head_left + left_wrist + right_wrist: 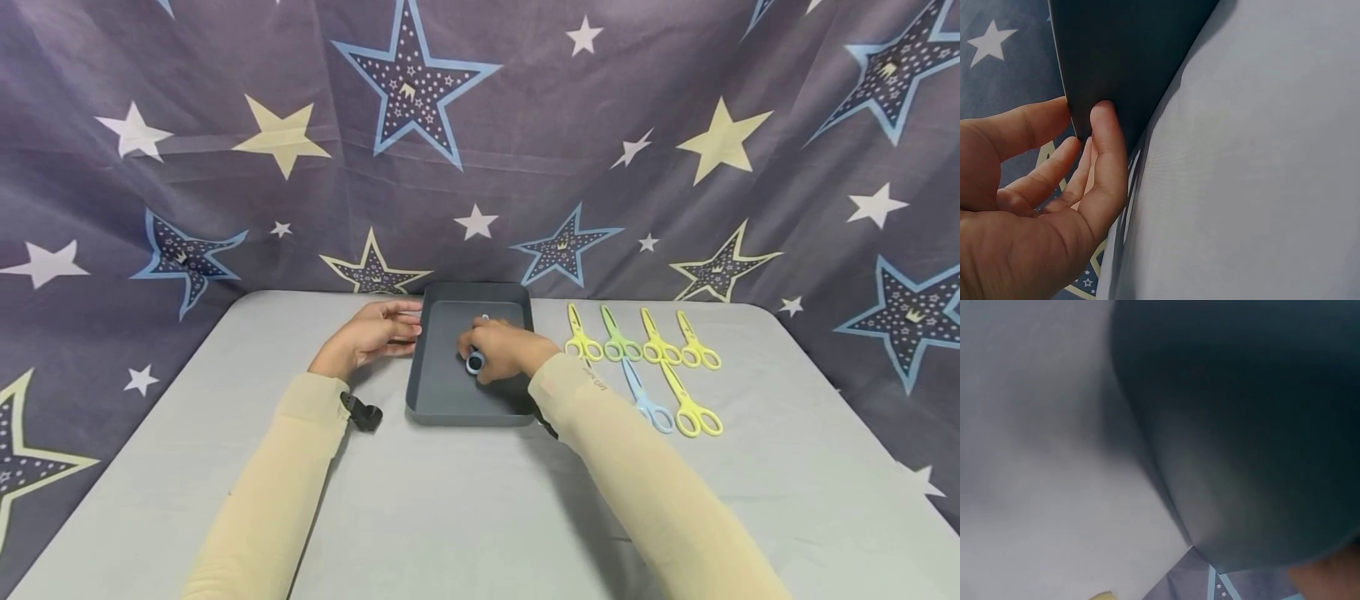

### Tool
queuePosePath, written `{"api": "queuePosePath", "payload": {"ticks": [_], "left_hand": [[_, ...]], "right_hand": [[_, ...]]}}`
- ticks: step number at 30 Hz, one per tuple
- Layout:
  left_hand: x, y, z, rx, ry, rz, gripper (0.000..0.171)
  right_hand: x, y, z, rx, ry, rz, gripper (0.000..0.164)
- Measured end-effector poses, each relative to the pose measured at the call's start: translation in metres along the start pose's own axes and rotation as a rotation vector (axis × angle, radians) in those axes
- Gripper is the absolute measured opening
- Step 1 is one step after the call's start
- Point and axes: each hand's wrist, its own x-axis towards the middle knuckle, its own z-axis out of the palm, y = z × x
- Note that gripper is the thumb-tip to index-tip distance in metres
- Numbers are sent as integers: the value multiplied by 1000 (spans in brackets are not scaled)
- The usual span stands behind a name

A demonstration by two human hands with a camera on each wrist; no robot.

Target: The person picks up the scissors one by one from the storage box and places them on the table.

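Observation:
Inside the dark grey tray [450, 392], my right hand [501, 346] holds a pair of blue scissors [475, 363]. A handle loop pokes out under the fingers and a small bit shows above them; the hand hides the rest. My left hand [375, 333] touches the outer left side of the tray with its fingers fairly straight. The left wrist view has the fingertips [1104, 112] against the tray wall [1122, 50]. In the right wrist view the tray [1241, 456] is blurred, only a bit of the right hand [1332, 575] appears, and the scissors are not visible.
Right of the tray lie several scissors on the grey-covered table [450, 517]: yellow scissors [697, 417], green scissors [621, 340], and blue scissors [651, 404], some overlapping. A star-patterned cloth [480, 192] hangs behind the table's far edge.

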Motion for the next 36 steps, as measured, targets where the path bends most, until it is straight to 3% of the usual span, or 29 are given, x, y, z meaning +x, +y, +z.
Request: {"api": "queuePosePath", "payload": {"ticks": [27,36], "left_hand": [[3,-3,1,11,-5,4,62],[1,-2,0,13,6,1,62]], "right_hand": [[0,-4,3,-36,-3,22,33],[-9,-3,-11,-78,17,3,41]]}}
